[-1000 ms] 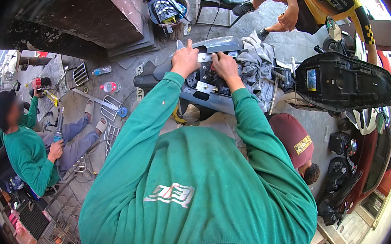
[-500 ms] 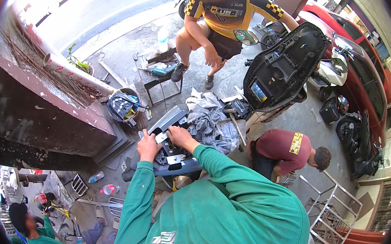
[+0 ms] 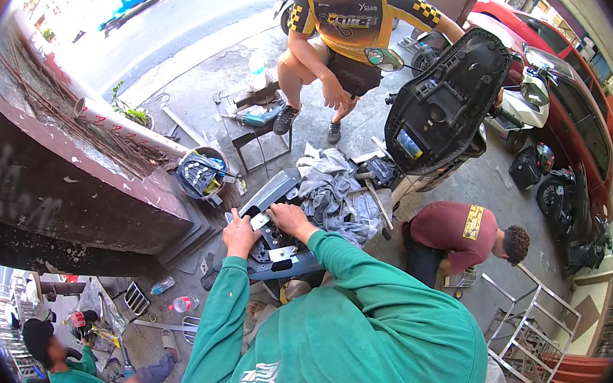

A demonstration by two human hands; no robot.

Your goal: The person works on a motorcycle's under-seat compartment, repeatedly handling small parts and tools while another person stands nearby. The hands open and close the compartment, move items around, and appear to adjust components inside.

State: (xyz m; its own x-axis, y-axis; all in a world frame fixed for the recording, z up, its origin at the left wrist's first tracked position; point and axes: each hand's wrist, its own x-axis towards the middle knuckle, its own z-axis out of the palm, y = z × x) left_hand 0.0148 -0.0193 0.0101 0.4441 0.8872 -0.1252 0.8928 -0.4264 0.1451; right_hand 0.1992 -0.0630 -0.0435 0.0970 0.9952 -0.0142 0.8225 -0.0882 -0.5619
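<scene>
A grey-panelled motorcycle tail section (image 3: 271,189) is in front of me, its black inner parts exposed. A small silver metal bracket (image 3: 259,222) lies across it, and a second pale metal plate (image 3: 283,253) is nearer to me. My left hand (image 3: 240,238) is closed at the left end of the silver bracket, thumb and fingers pinching its edge. Close beside the bracket's right end, my right hand (image 3: 291,222) is bent with fingers curled together and pointing down; what they hold is hidden. Crumpled grey cloth (image 3: 333,187) lies just beyond my right hand.
A bucket of tools (image 3: 205,173) stands by the wall at left. Beyond, a person in a yellow-black shirt (image 3: 352,26) sits near a raised motorcycle seat (image 3: 444,105). A person in maroon (image 3: 453,235) crouches at right near a metal rack (image 3: 533,331). Another person (image 3: 69,361) works at lower left.
The whole view has shifted slightly right and down. Both hands stay at the bracket with little visible movement. A blue vehicle has appeared on the road.
</scene>
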